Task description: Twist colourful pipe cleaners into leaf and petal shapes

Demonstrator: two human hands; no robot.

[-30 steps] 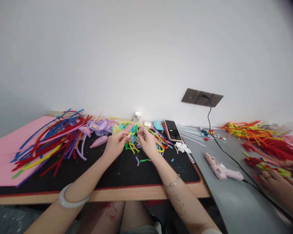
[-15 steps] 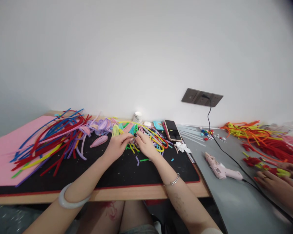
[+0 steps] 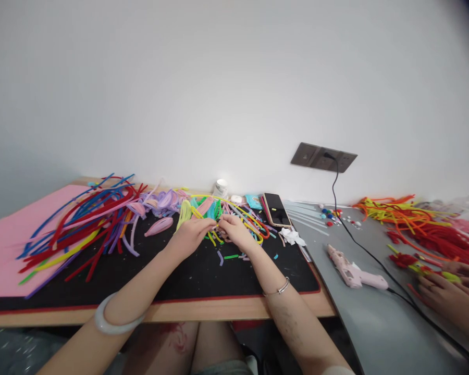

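My left hand (image 3: 193, 234) and my right hand (image 3: 234, 230) meet fingertip to fingertip above the black mat (image 3: 160, 276). Both are closed in a pinch. What lies between the fingers is too small and too covered to make out. Just behind them are looped pipe cleaners, among them a pale yellow bundle (image 3: 184, 211) and a teal one (image 3: 211, 210). A pink petal-shaped loop of pipe cleaners (image 3: 159, 226) rests to the left of my left hand. Short cut pieces, such as a green one (image 3: 231, 257), lie on the mat near my right wrist.
Loose red and blue pipe cleaners (image 3: 101, 208) spread over a pink sheet (image 3: 8, 260) at left. A phone (image 3: 276, 209), a paper cup (image 3: 220, 187) and crumpled tissue (image 3: 293, 236) stand behind. Right are a corded glue gun (image 3: 355, 273), pompoms (image 3: 330, 213) and a co-worker's hands (image 3: 445, 291).
My fingers have shifted slightly; my right hand has turned, its fingers curling in more. The co-worker's hands at the right have moved a little around their red and yellow piece.
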